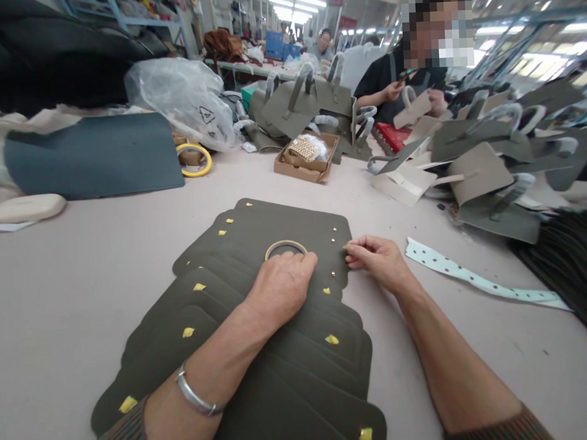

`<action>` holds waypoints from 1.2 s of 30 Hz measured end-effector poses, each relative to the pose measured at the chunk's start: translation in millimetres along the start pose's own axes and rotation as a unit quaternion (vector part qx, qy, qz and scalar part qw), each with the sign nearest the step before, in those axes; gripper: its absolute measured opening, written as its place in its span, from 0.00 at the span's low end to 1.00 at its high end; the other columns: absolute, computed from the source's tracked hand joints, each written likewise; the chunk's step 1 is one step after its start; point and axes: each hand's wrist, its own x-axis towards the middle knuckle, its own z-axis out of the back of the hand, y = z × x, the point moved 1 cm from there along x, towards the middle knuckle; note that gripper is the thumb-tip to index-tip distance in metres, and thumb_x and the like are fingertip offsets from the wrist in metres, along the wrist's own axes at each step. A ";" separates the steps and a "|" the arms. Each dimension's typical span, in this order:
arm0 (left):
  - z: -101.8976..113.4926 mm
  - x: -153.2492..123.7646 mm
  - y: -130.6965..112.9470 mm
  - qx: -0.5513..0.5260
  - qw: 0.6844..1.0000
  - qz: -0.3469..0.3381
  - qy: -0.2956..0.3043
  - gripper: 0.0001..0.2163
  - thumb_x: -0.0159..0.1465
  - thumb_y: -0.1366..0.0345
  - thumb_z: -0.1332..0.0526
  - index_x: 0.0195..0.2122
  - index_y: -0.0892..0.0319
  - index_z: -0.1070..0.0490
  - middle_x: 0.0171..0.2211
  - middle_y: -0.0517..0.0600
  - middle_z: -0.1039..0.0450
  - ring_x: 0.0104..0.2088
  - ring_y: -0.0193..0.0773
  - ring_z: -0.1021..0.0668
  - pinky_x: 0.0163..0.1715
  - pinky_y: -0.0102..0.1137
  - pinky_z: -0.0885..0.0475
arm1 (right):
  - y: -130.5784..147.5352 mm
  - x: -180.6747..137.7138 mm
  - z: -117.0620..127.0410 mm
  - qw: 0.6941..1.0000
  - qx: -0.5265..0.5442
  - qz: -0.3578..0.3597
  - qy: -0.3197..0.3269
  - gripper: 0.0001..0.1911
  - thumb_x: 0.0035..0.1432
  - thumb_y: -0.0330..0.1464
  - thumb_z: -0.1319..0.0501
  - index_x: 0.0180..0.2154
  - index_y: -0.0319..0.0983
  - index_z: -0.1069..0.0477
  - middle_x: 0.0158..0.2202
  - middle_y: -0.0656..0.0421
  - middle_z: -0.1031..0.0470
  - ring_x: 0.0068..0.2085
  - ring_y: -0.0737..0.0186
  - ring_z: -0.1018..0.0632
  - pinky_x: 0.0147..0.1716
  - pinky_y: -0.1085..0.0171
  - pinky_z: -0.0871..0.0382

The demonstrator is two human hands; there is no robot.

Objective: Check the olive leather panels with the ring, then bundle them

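A fanned stack of dark olive leather panels [259, 325] lies on the pale table [58, 288] in front of me, each with small yellow tape tabs at its corners. My left hand [281, 288] rests closed on the top panel [294, 230], over a roll of yellow tape [285, 247]. My right hand [375, 258] pinches a small yellow tab at the top panel's right edge, near tiny metal studs [333, 241].
A pale dotted strip [475, 277] lies right of my hand. A cardboard box of fittings [306, 156], another tape roll [193, 159], a grey-blue panel [93, 157] and a plastic bag [181, 95] stand behind. A person [413, 72] works among piled grey bag parts [485, 160].
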 end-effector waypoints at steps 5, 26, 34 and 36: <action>-0.7 0.4 2.5 -0.009 1.000 -0.018 -0.011 0.06 0.67 0.70 0.49 0.38 0.59 0.33 0.33 0.52 0.25 0.36 0.44 0.23 0.33 0.34 0.29 | 6.1 -16.7 -5.6 0.986 -0.082 -0.050 0.133 0.11 0.45 0.37 0.33 0.26 0.35 0.27 0.18 0.62 0.28 0.19 0.71 0.28 0.19 0.71 0.31; -5.2 -0.1 5.0 -0.045 0.999 -0.008 -0.022 0.07 0.67 0.69 0.49 0.39 0.59 0.32 0.34 0.53 0.25 0.38 0.44 0.23 0.34 0.35 0.29 | 7.7 -27.5 -8.6 0.932 -0.340 0.112 0.064 0.13 0.55 0.35 0.38 0.42 0.37 0.28 0.21 0.62 0.25 0.23 0.65 0.25 0.24 0.67 0.36; -4.2 0.6 7.5 -0.070 0.997 -0.003 -0.017 0.07 0.66 0.69 0.49 0.38 0.58 0.32 0.32 0.53 0.26 0.36 0.44 0.23 0.34 0.35 0.29 | 8.0 -38.2 -11.0 0.892 -0.395 0.208 0.076 0.09 0.57 0.33 0.41 0.30 0.40 0.23 0.27 0.59 0.20 0.27 0.64 0.23 0.28 0.66 0.35; -4.9 0.7 8.4 -0.069 0.997 -0.005 -0.018 0.07 0.66 0.69 0.48 0.39 0.58 0.32 0.33 0.53 0.26 0.36 0.44 0.23 0.35 0.35 0.29 | 7.2 -38.2 -15.2 0.878 -0.420 0.217 0.070 0.09 0.58 0.32 0.42 0.31 0.40 0.23 0.28 0.58 0.20 0.29 0.63 0.23 0.30 0.65 0.35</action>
